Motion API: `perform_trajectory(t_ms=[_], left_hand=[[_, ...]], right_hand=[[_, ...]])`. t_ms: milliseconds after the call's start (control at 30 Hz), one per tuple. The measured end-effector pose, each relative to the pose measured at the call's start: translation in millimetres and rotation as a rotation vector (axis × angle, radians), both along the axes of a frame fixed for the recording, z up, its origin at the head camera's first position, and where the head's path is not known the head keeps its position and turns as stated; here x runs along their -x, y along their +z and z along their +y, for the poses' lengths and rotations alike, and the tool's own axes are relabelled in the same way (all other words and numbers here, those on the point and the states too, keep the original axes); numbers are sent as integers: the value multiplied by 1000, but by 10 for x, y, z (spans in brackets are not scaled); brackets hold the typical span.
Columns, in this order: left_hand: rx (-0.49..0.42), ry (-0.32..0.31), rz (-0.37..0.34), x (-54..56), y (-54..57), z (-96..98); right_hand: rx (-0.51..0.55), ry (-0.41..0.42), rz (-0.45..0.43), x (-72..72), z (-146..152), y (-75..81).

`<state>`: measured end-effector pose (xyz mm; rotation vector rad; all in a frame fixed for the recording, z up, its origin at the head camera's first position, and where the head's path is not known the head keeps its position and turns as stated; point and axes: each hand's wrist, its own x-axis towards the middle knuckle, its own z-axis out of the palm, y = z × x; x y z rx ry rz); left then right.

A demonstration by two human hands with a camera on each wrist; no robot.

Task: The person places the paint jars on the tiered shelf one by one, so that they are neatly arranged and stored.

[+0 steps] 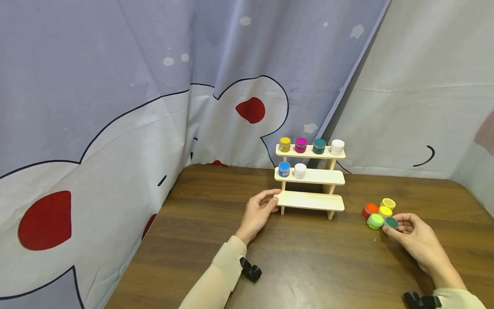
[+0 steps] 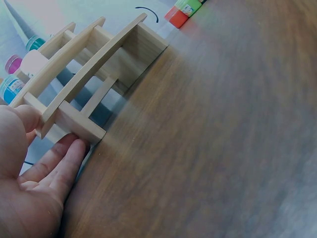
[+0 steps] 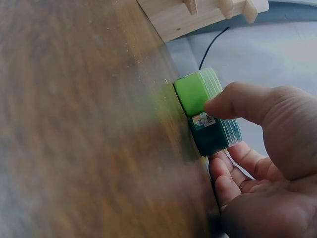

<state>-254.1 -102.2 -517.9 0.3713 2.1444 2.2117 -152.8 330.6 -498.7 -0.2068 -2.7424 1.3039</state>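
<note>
A three-tier wooden display stand stands on the table. My left hand holds its lowest step at the left end; in the left wrist view the thumb lies at the step's end and the fingers against the side leg. On the right, my right hand pinches a dark green paint jar between thumb and fingers. The jar is upright at the tabletop. Against it sits a light green paint jar. Behind are a red-orange jar and two yellow jars, one nearer and one farther.
The top step bears a mustard jar, a magenta jar, a teal jar and a white jar. On the middle step are a blue jar and another white jar. A printed curtain hangs behind the wooden table.
</note>
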Motion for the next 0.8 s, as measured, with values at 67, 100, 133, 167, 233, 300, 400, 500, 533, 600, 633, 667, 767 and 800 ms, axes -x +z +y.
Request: perform_trajectory(t_ms=[67, 100, 133, 167, 233, 300, 400, 500, 533, 600, 633, 667, 767, 800], left_hand=[[-2, -2, 8, 0, -7, 3], [-2, -3, 10, 0, -8, 4], [-1, -3, 10, 0, -10, 4], [-2, -2, 9, 1, -11, 5], [-2, 0, 10, 2, -13, 8], [-1, 1, 6, 0, -12, 7], [-3, 2, 8, -3, -12, 7], [-1, 2, 5, -6, -2, 4], [2, 3, 4, -6, 0, 4], [6, 5, 0, -7, 6, 3], [8, 7, 0, -7, 8, 4], [11, 7, 0, -9, 9, 3], [20, 10, -4, -10, 10, 1], [22, 11, -3, -11, 12, 1]], right_hand=[[0, -3, -2, -5, -1, 1], [2, -6, -1, -5, -2, 0], [3, -7, -1, -7, -2, -1], [3, -9, -1, -8, -2, -3], [2, -9, 0, -9, 1, -8], [-1, -7, 3, -9, 6, -14], [-2, -5, 2, -8, 13, -19], [-2, -6, -1, -7, 18, -15], [-4, -7, -3, -6, 18, -12], [-7, -9, -5, -7, 19, -6], [-9, -10, -5, -8, 18, -4], [-8, -10, -4, -9, 17, -1], [1, -16, -1, -15, 14, 6], [3, -22, 3, -18, 10, 8]])
